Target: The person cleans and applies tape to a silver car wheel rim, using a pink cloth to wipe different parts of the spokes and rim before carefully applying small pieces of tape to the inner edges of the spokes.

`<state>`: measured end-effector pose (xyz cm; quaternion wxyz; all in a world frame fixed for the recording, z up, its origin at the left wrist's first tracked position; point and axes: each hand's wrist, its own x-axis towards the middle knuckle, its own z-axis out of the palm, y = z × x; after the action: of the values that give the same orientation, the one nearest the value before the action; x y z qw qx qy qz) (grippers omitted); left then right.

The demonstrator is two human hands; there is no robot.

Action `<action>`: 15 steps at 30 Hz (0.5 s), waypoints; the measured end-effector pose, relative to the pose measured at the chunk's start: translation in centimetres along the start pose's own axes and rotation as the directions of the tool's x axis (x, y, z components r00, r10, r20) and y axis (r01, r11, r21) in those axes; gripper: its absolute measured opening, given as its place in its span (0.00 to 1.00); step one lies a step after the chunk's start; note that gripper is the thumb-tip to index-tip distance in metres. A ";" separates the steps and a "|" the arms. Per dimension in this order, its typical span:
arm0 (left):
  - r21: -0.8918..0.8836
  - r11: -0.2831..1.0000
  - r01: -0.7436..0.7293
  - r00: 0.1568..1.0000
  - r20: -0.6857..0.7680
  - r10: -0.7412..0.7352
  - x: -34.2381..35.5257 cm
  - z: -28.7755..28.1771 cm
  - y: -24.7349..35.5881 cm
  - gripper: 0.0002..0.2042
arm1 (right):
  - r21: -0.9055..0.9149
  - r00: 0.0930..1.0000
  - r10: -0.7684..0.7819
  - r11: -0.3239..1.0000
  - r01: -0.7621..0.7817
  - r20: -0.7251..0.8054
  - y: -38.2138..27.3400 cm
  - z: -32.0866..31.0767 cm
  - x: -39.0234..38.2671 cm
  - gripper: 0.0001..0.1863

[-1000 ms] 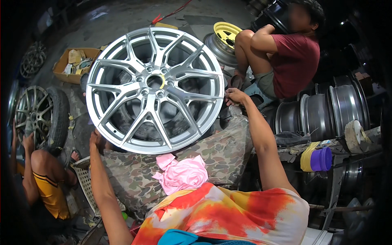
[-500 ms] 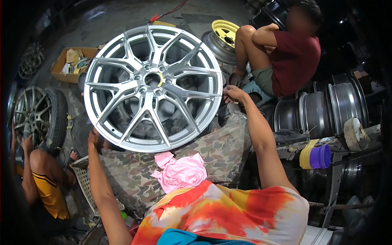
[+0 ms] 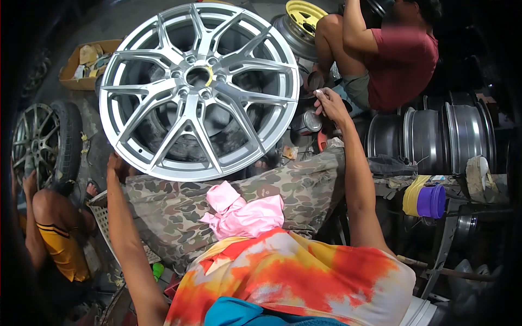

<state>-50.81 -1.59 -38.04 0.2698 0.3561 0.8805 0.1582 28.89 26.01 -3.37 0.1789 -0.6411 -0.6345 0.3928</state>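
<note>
A large silver multi-spoke wheel rim (image 3: pixel 187 127) lies face up before me, with a yellow mark around its centre bore. At its lower left edge my left hand (image 3: pixel 115 164) grips the wheel rim; its fingers are partly hidden beneath it. My right hand (image 3: pixel 330 106) is apart from the wheel, just past its right edge. Its fingers are bent together, with something small and pale at the tips that I cannot make out. Beneath that hand stands an open tin can (image 3: pixel 311 120). A pink cloth (image 3: pixel 244 209) rests on the camouflage fabric (image 3: pixel 168 209) between my arms.
At the right, a person in a dark red shirt (image 3: pixel 399 68) sits near a yellow-faced wheel (image 3: pixel 304 19). Several bare wheel barrels (image 3: pixel 427 136) and a purple container (image 3: pixel 431 201) are on that side. Left are a cardboard box (image 3: pixel 81 83), another wheel (image 3: pixel 35 136) and a person in yellow shorts (image 3: pixel 62 239).
My right hand has left the wheel's right edge and moved outward, up and to the right. The wheel appears higher in view. The seated person at right has raised an arm.
</note>
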 end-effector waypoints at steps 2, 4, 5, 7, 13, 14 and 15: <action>0.003 1.000 -0.002 1.000 -0.004 0.002 0.1 -0.4 -0.3 0.26 | 0.127 0.993 -0.120 0.985 0.119 0.003 -0.2 0.8 -2.7 0.15; 0.008 1.000 0.001 1.000 -0.010 -0.001 -0.2 -1.1 -0.7 0.26 | 0.198 0.989 -0.147 0.970 0.139 0.026 -1.2 2.6 -5.5 0.16; 0.006 1.000 -0.004 1.000 -0.005 0.004 0.2 -0.6 -0.5 0.26 | 0.201 0.991 -0.136 0.971 0.131 0.010 -1.1 3.2 -6.5 0.16; 0.006 1.000 -0.009 1.000 0.000 0.009 0.3 -0.2 -0.1 0.25 | 0.211 0.992 -0.126 0.970 0.125 -0.006 -1.1 3.6 -7.0 0.16; 0.004 1.000 -0.003 1.000 -0.014 0.003 -0.5 -0.8 -0.5 0.24 | 0.209 0.955 -0.220 0.943 0.260 -0.197 -3.1 4.1 -5.7 0.18; 0.002 1.000 0.000 1.000 -0.016 0.000 -0.6 -0.8 -0.7 0.24 | 0.211 0.956 -0.223 0.942 0.262 -0.193 -3.3 4.3 -5.7 0.18; -0.001 1.000 0.005 1.000 -0.019 -0.005 -0.7 -0.9 -0.8 0.24 | 0.187 0.953 -0.227 0.946 0.265 -0.203 -3.6 4.5 -5.8 0.18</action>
<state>-51.37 -2.76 -37.45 0.2620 0.3524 0.8838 0.1613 23.85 19.77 -1.96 0.3501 -0.5664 -0.6456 0.3738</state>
